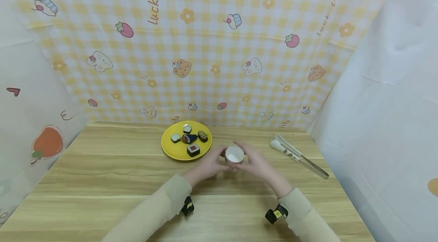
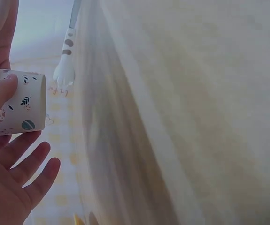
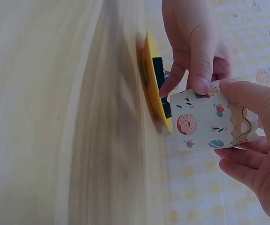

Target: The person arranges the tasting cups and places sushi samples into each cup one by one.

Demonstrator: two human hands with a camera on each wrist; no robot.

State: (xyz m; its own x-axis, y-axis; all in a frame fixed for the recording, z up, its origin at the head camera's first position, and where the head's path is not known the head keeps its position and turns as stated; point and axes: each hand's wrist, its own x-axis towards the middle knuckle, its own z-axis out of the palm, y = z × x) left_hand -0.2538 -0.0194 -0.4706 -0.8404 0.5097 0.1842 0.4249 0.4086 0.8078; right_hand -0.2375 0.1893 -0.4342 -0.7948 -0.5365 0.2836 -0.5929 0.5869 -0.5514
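Left hand (image 1: 209, 164) and right hand (image 1: 256, 163) together over the smooth, wood-grained table (image 1: 119, 181), near a round, glossy yellow plate (image 1: 175, 152) and, to the right, metal tongs (image 1: 297, 154) with white paw-shaped ends, I clamp a white, printed, cylindrical cup (image 3: 201, 117) from both sides; chunky little sushi pieces (image 1: 193, 150) sit on the plate

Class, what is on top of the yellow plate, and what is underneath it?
Five sushi-like pieces lie on the yellow plate. It covers the table beneath, so anything directly underneath cannot be seen.
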